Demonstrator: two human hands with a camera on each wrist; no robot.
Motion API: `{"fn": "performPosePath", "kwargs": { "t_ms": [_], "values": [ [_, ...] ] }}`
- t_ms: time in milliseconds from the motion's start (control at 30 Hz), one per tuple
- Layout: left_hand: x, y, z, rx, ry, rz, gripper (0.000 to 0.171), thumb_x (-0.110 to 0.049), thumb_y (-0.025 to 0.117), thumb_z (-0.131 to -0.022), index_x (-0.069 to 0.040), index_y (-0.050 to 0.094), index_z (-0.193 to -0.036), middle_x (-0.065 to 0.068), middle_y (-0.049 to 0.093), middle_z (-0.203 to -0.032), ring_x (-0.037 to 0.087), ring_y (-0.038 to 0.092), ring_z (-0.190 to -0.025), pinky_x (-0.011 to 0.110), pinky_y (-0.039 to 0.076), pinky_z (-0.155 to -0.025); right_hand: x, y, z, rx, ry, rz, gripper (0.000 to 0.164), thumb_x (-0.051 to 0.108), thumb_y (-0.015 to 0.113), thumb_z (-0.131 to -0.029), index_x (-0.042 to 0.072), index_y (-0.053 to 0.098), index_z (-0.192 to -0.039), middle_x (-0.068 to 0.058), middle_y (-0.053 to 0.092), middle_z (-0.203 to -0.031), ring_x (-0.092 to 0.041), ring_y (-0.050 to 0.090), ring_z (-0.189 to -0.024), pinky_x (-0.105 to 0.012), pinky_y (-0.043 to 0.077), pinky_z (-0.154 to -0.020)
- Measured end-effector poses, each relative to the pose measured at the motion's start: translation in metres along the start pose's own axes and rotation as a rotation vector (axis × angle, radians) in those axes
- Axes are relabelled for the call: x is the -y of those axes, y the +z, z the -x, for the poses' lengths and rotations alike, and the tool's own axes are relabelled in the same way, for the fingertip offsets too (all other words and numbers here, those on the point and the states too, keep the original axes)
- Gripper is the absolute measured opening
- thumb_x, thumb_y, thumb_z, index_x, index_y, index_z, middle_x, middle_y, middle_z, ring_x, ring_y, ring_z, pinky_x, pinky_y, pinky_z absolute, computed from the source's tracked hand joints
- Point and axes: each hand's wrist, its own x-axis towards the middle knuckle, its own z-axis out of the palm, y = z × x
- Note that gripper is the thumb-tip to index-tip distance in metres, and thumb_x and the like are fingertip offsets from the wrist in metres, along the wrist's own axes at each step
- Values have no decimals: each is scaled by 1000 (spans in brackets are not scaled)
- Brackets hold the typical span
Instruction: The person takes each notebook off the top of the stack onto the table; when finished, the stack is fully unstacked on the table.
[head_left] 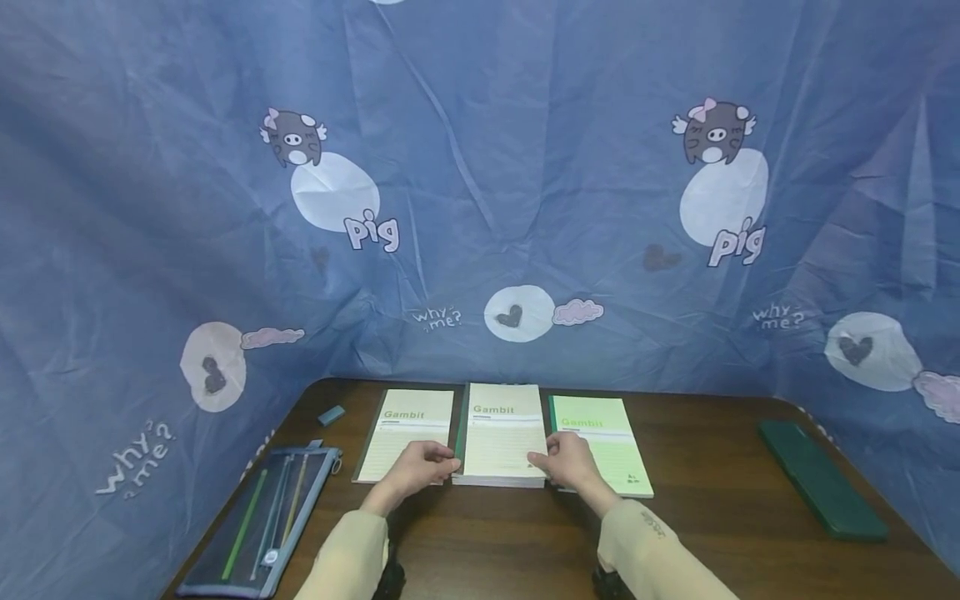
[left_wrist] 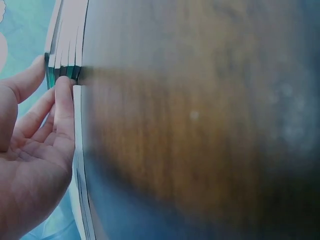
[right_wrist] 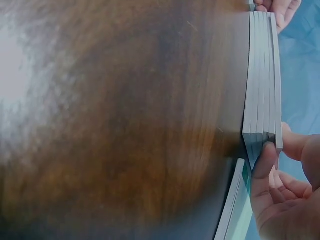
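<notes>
A stack of several notebooks (head_left: 504,433), its top cover cream and printed "Gambit", lies between both hands. My left hand (head_left: 422,468) grips the stack's near left corner, thumb at the top cover and fingers against the green and black spines (left_wrist: 62,74). At the near right corner, my right hand (head_left: 572,460) has its thumb on the top cover and a fingertip at the side of the page edges (right_wrist: 260,80). The top notebook juts slightly past those below in the right wrist view. Each forearm crosses partly over a neighbouring notebook.
A cream notebook (head_left: 408,417) lies left of the stack, a green-tinted notebook (head_left: 611,433) right. Further left are a small blue eraser-like block (head_left: 331,415) and a mesh zip pouch (head_left: 217,508) with pencils. A dark green case (head_left: 821,479) lies far right. A blue curtain (head_left: 480,192) hangs behind the table.
</notes>
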Motion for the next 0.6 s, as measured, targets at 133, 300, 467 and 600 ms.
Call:
{"fn": "performPosePath", "kwargs": {
  "t_ms": [133,300,467,600],
  "values": [
    [0,0,1,1,4,16,31,-8,72,-90,12,64,-111,10,68,-90,17,65,-79,34,57,-75,-1,-7,1,-12,25,-11,31,19,76,-87,-8,65,-98,-5,57,-58,-14,57,-47,-24,39,-44],
    [-1,0,2,2,-6,13,31,-9,72,-90,11,64,-112,10,68,-90,17,65,-80,34,57,-76,-4,-16,1,-19,60,-102,48,11,72,-89,-18,55,-123,-16,66,-82,-17,65,-55,-29,54,-51],
    [-1,1,2,2,-19,-9,32,-10,72,-90,10,64,-113,9,67,-91,17,65,-81,34,57,-76,-6,-24,4,-16,122,-290,42,4,66,-92,-18,51,-125,-26,67,-102,-21,70,-63,-31,58,-57],
    [0,1,2,0,-10,-13,32,-10,72,-90,10,64,-114,9,67,-92,17,65,-81,34,57,-76,-8,-33,6,-15,151,-369,37,1,63,-93,-17,51,-123,-23,68,-95,-25,71,-66,-32,58,-59]
  ]
}}
